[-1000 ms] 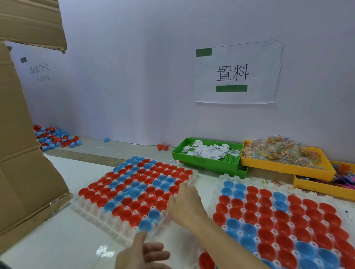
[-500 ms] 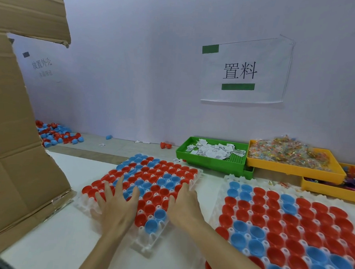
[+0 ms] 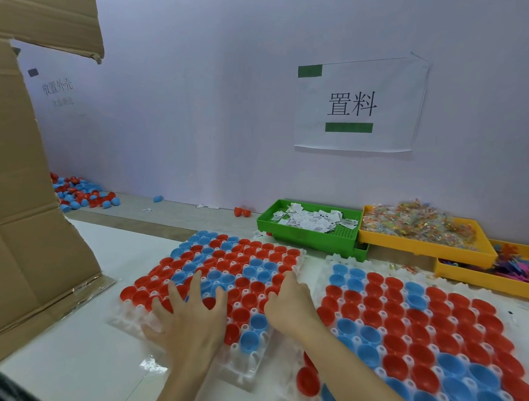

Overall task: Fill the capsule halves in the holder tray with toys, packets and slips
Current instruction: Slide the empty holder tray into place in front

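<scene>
A tall cardboard box (image 3: 20, 220) is standing at the left, on the white worktop (image 3: 77, 362). On the far wall a paper sign (image 3: 358, 104) is hanging above three bins: a green bin (image 3: 304, 237) holding paper slips (image 3: 314, 219), a yellow bin (image 3: 422, 246) heaped with clear packets (image 3: 417, 222), and at the far right another yellow bin (image 3: 478, 278) holding colourful toys (image 3: 518, 263).

Two clear holder trays are lying side by side on the worktop. The right tray (image 3: 333, 261) is sitting near the right edge, and the left tray (image 3: 249, 372) is lying at a slant in the middle. Both are filled with red and blue capsule halves (image 3: 421, 337), open side up.

The left hand (image 3: 191, 321) is pressing flat on the near part of the left tray, fingers spread straight and gripping nothing. The right hand (image 3: 292, 304) is resting on that tray's right edge, fingers bent down over the rim; whether they are gripping it I cannot tell.

A pile of loose capsule halves (image 3: 81, 192) is lying far left by the wall.
</scene>
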